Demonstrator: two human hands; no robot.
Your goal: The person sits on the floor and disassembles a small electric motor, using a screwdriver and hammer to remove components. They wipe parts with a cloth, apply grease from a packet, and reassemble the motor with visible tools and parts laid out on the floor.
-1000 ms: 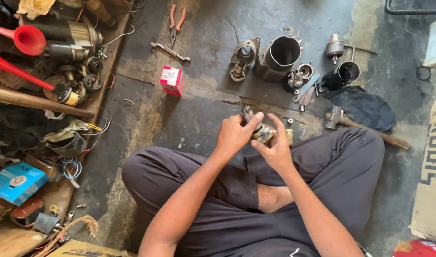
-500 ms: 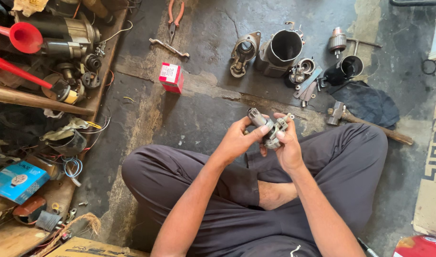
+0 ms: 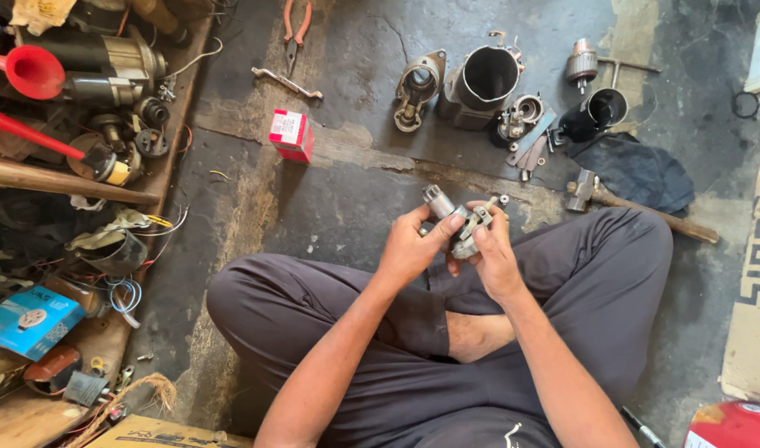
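Frame centre: left hand (image 3: 409, 247) and right hand (image 3: 492, 253) both close their fingers around a small metal part (image 3: 458, 217) above the lap. Red-white box (image 3: 291, 134) stands upper centre-left on the floor; blue box (image 3: 30, 319) lies lower left; red can (image 3: 732, 425) at lower right corner

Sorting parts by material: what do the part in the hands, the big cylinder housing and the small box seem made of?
Part in both hands: bare metal, dull silver-grey sheen. Cylinder housing: metal, grey and grimy with a dark hollow bore. Small red-and-white box: likely printed cardboard, with sharp folded edges.
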